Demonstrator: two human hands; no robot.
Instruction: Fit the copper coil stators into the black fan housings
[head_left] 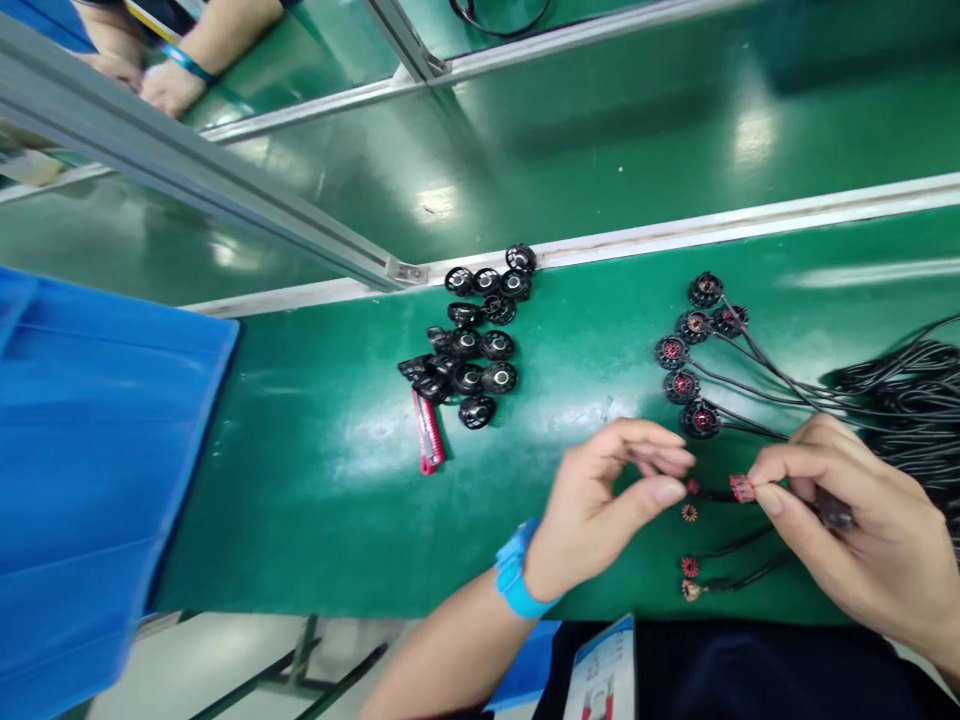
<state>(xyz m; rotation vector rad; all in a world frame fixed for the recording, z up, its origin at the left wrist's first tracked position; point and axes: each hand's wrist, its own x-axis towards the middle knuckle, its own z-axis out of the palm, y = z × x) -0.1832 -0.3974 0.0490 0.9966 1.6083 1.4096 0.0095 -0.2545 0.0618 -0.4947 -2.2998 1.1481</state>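
Between the thumb and index finger of my right hand (855, 520) is a small red stator coil (741, 488); a dark piece also shows under its palm. My left hand (615, 500) hovers just left of it, thumb and fingers apart, nothing visible between them. Small red and copper coils on black leads, one of them a red coil (689, 567), lie on the green table (315, 520) below and between the hands. Above the hands, several round black motor parts (681, 386) with red or copper centres are joined to black cables (915, 400).
Several black wheel-like housings (477, 411) stand in a cluster at the middle, with a red box cutter (429, 435) below them. A blue bin (90, 480) is at the left. A metal frame (225, 200) crosses behind; another person's hands (172, 85) show at the top left.
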